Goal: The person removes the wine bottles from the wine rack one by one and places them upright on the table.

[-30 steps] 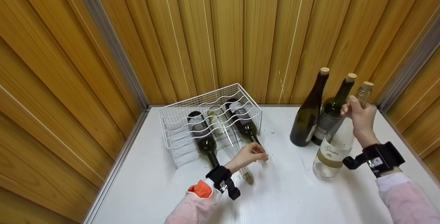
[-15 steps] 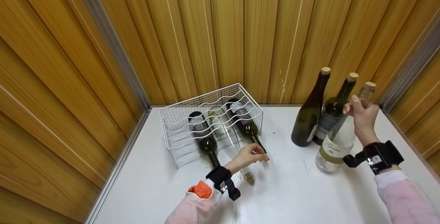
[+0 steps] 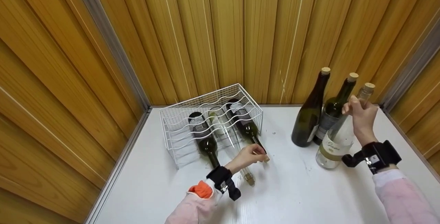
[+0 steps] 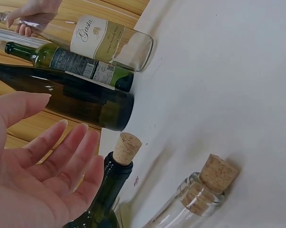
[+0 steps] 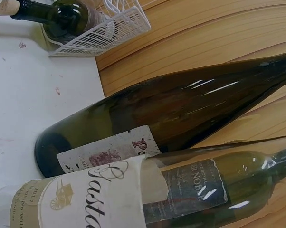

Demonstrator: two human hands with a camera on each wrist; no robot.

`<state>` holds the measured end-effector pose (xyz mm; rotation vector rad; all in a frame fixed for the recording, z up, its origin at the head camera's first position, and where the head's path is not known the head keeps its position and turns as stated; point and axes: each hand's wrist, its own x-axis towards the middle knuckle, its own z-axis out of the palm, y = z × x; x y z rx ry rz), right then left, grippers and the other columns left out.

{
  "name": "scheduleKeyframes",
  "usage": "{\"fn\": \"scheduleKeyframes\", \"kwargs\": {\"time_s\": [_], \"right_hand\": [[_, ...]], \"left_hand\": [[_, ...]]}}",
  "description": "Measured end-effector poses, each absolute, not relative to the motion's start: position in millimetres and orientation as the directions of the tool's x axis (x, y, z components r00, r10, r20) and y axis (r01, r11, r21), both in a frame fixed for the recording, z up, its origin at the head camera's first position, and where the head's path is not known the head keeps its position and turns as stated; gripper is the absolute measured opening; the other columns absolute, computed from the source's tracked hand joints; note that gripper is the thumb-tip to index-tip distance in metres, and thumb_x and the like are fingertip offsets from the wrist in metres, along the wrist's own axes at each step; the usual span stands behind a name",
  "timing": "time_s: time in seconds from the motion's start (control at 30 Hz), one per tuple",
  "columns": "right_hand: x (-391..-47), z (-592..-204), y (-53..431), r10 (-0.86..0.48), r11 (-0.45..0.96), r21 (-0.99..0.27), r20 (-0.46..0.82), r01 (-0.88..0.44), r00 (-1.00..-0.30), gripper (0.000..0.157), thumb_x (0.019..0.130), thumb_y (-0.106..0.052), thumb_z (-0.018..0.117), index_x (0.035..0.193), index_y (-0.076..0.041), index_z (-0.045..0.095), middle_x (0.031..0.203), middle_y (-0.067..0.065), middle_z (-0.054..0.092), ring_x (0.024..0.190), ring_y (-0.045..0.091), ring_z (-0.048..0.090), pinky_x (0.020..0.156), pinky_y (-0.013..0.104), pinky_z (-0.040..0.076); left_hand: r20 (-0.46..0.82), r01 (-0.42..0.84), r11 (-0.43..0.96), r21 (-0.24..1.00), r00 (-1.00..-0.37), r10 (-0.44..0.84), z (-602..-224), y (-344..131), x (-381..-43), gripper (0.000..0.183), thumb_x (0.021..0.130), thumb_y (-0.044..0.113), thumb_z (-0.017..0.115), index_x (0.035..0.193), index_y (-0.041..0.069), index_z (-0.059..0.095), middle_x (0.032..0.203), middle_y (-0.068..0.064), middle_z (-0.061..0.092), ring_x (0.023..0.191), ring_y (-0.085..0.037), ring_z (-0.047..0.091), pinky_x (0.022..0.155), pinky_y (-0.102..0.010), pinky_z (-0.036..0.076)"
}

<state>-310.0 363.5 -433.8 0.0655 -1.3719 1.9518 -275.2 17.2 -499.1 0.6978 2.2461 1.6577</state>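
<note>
My right hand (image 3: 362, 117) grips the neck of a clear glass wine bottle (image 3: 332, 150) with a cream and gold label. The bottle stands slightly tilted at the table's right, its base at the white surface. Close behind it are a green wine bottle (image 4: 81, 66) with a dark label and a tall dark wine bottle (image 5: 181, 109), both corked. My left hand (image 3: 247, 157) hovers with loosely bent fingers and holds nothing. It is close to the corked neck of a green bottle (image 3: 248, 127) in a white wire rack (image 3: 182, 106).
Another green bottle (image 3: 207, 145) and a clear bottle (image 3: 218, 124) also lie in the rack, necks toward me. The clear one's cork (image 4: 219, 173) juts out past the left wrist. Wood-panelled walls (image 3: 261, 38) close off the back and sides.
Over the last second the clear bottle has shifted slightly back and right in my right hand, its base moving away from me. My left hand stays nearly still.
</note>
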Motion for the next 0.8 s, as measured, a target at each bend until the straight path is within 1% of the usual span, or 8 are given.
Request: {"fn": "scheduleKeyframes", "kwargs": {"time_s": [0.13, 0.17, 0.27, 0.4, 0.5, 0.63, 0.7, 0.8], "right_hand": [[-311.5, -434.9, 364.1, 0.505, -0.172, -0.764, 0.474, -0.622, -0.721, 0.029, 0.084, 0.000, 0.056, 0.060, 0.013, 0.047, 0.049, 0.012, 0.048, 0.041, 0.017, 0.047, 0.042, 0.023, 0.043], [-311.5, -435.3, 364.4, 0.494, -0.179, -0.753, 0.488, -0.633, -0.720, 0.028, 0.084, 0.001, 0.055, 0.060, 0.014, 0.047, 0.049, 0.012, 0.048, 0.041, 0.017, 0.047, 0.043, 0.023, 0.043], [-310.8, -436.9, 365.4, 0.458, -0.207, -0.723, 0.524, -0.659, -0.718, 0.027, 0.084, 0.003, 0.053, 0.061, 0.015, 0.046, 0.050, 0.013, 0.047, 0.042, 0.018, 0.047, 0.044, 0.023, 0.042], [-310.4, -438.7, 366.2, 0.438, -0.229, -0.702, 0.545, -0.675, -0.715, 0.025, 0.084, 0.005, 0.053, 0.063, 0.016, 0.046, 0.050, 0.014, 0.047, 0.043, 0.019, 0.047, 0.044, 0.024, 0.043], [-310.7, -440.3, 366.7, 0.438, -0.222, -0.698, 0.553, -0.681, -0.709, 0.023, 0.084, 0.006, 0.053, 0.065, 0.017, 0.047, 0.051, 0.015, 0.049, 0.043, 0.019, 0.049, 0.045, 0.024, 0.044], [-310.4, -443.7, 368.6, 0.427, -0.199, -0.702, 0.566, -0.684, -0.705, 0.021, 0.084, 0.007, 0.051, 0.068, 0.020, 0.047, 0.054, 0.016, 0.053, 0.046, 0.020, 0.053, 0.048, 0.025, 0.047], [-309.4, -444.2, 369.4, 0.420, -0.185, -0.712, 0.566, -0.677, -0.709, 0.021, 0.085, 0.007, 0.051, 0.069, 0.021, 0.047, 0.057, 0.017, 0.055, 0.049, 0.020, 0.055, 0.051, 0.025, 0.048], [-305.5, -441.3, 368.8, 0.438, -0.112, -0.755, 0.546, -0.646, -0.714, 0.021, 0.085, 0.005, 0.053, 0.070, 0.019, 0.049, 0.058, 0.016, 0.057, 0.052, 0.019, 0.058, 0.055, 0.024, 0.048]], "left_hand": [[0.069, 0.204, 0.192, 0.960, -0.836, 0.544, -491.3, 15.4, -272.7, 0.013, 0.079, 0.000, 0.061, 0.089, -0.007, 0.057, 0.079, -0.010, 0.061, 0.070, -0.020, 0.058, 0.066, -0.034, 0.048], [0.067, 0.200, 0.186, 0.962, -0.833, 0.549, -491.0, 14.9, -272.9, 0.013, 0.079, 0.000, 0.062, 0.089, -0.007, 0.057, 0.080, -0.011, 0.061, 0.071, -0.022, 0.059, 0.066, -0.033, 0.048], [0.054, 0.186, 0.181, 0.966, -0.828, 0.558, -496.7, 15.4, -277.1, 0.014, 0.080, 0.000, 0.062, 0.090, -0.008, 0.057, 0.081, -0.013, 0.062, 0.073, -0.024, 0.060, 0.068, -0.034, 0.048], [0.038, 0.179, 0.202, 0.963, -0.831, 0.555, -513.2, 18.3, -286.9, 0.015, 0.080, 0.003, 0.064, 0.090, -0.005, 0.058, 0.080, -0.009, 0.062, 0.069, -0.015, 0.057, 0.066, -0.031, 0.047], [0.029, 0.169, 0.203, 0.965, -0.832, 0.554, -520.3, 19.1, -291.0, 0.015, 0.079, 0.006, 0.065, 0.090, -0.003, 0.059, 0.079, -0.004, 0.061, 0.068, -0.009, 0.055, 0.067, -0.031, 0.047], [0.028, 0.166, 0.198, 0.966, -0.828, 0.559, -522.4, 19.1, -292.6, 0.016, 0.078, 0.007, 0.065, 0.090, -0.002, 0.059, 0.079, -0.002, 0.062, 0.068, -0.010, 0.056, 0.068, -0.032, 0.048], [0.026, 0.166, 0.203, 0.965, -0.831, 0.556, -522.3, 19.3, -293.0, 0.016, 0.078, 0.007, 0.066, 0.090, -0.002, 0.059, 0.079, -0.002, 0.062, 0.069, -0.011, 0.056, 0.066, -0.030, 0.047], [0.020, 0.165, 0.216, 0.962, -0.836, 0.548, -521.7, 20.2, -293.2, 0.015, 0.079, 0.007, 0.066, 0.090, -0.001, 0.060, 0.079, -0.002, 0.062, 0.069, -0.013, 0.056, 0.063, -0.026, 0.046]]}}
